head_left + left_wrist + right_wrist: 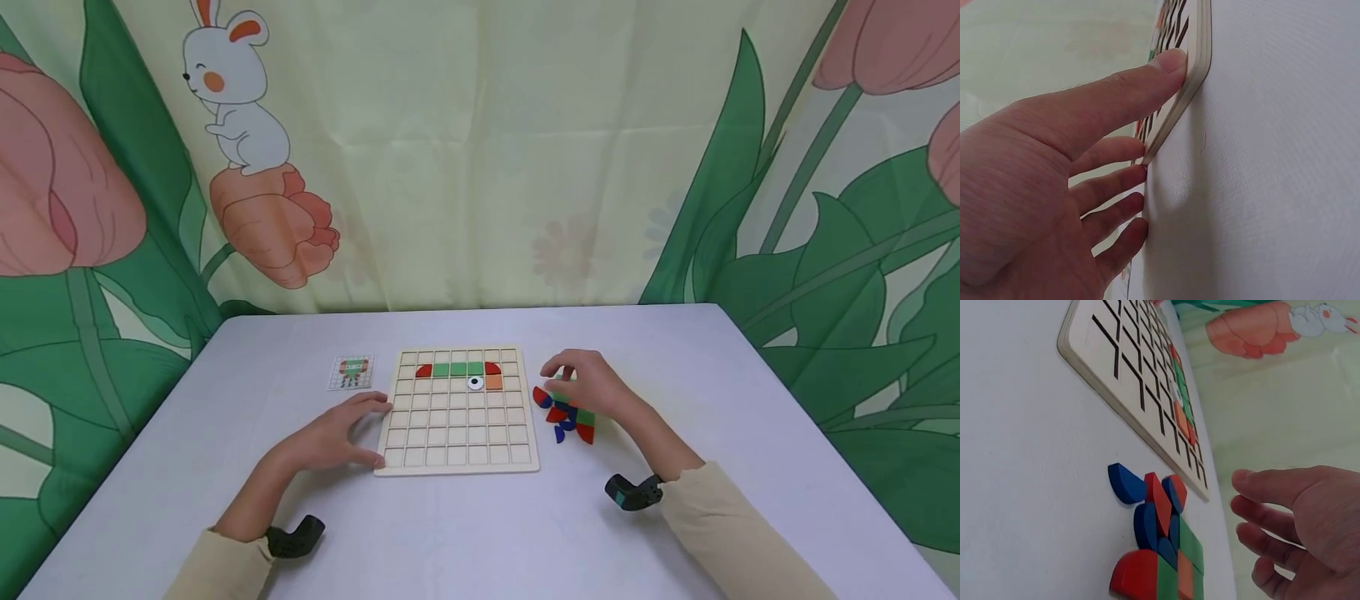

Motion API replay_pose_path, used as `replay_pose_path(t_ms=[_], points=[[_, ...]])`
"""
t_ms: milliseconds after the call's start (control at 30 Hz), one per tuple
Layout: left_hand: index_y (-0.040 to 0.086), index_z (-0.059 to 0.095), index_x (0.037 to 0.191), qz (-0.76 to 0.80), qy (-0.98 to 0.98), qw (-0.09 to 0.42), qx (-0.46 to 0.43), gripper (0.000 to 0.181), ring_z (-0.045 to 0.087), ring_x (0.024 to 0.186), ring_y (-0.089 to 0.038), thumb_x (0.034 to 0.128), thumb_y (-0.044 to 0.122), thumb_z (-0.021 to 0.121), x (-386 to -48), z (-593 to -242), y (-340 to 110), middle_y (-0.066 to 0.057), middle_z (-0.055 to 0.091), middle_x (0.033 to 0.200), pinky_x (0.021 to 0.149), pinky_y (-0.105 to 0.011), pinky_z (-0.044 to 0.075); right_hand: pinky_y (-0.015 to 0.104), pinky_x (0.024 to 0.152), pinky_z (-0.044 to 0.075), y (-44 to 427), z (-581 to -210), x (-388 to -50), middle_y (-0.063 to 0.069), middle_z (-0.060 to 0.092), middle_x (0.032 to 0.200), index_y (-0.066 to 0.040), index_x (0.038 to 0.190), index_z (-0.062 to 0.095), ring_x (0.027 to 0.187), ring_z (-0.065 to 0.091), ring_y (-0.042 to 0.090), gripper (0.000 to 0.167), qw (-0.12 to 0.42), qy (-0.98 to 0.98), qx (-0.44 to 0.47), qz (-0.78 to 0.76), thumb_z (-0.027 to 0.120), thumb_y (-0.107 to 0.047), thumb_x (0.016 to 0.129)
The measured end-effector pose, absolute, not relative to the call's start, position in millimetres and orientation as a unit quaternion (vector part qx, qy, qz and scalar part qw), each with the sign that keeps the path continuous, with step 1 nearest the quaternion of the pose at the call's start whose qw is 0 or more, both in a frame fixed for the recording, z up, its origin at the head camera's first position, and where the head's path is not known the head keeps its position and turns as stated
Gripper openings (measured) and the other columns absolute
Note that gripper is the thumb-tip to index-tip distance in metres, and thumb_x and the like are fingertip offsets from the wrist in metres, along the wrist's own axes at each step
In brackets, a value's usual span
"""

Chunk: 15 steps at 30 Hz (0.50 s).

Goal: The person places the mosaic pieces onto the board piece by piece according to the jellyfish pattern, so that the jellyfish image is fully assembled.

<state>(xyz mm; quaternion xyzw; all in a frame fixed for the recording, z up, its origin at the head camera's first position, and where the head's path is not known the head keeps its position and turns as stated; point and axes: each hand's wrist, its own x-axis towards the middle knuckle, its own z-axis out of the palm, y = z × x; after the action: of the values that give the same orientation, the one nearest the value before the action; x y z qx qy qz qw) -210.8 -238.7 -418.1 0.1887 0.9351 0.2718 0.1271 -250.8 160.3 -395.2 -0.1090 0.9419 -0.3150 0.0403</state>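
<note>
A wooden grid board (pixel 447 435) lies on the table. On it, green squares (pixel 458 368) form a row between two red rounded pieces (pixel 423 371). Below the row sit a round white eye piece (pixel 476 383) and an orange square (pixel 493 382). My left hand (pixel 339 433) rests at the board's left side, the thumb on its near corner and fingertips at the edge. Above a pile of red, blue, green and orange pieces (pixel 1160 509) hovers my right hand (pixel 592 385). Its fingers are slightly bent, with nothing visible between them.
A small picture card (pixel 351 372) with a coloured grid figure lies left of the board's far end. The white tabletop (pixel 465 533) runs back to a printed curtain (pixel 480 167) with flowers and a rabbit.
</note>
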Motion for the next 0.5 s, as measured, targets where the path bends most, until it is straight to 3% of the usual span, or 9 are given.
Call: replay_pose_path(t_ms=[500], points=[[0.012, 0.051, 0.136, 0.268, 0.936, 0.123, 0.193, 0.082, 0.031, 0.142, -0.037, 0.0681, 0.041, 0.086, -211.5, -419.4, -239.5, -0.011, 0.041, 0.15, 0.112, -0.059, 0.03, 0.023, 0.064, 0.05, 218.7, -404.6, -240.4, 0.011, 0.066, 0.102, -0.007, 0.11, 0.07, 0.083, 0.054, 0.019, 0.027, 0.057, 0.947, -0.113, -0.295, 0.074, -0.007, 0.083]])
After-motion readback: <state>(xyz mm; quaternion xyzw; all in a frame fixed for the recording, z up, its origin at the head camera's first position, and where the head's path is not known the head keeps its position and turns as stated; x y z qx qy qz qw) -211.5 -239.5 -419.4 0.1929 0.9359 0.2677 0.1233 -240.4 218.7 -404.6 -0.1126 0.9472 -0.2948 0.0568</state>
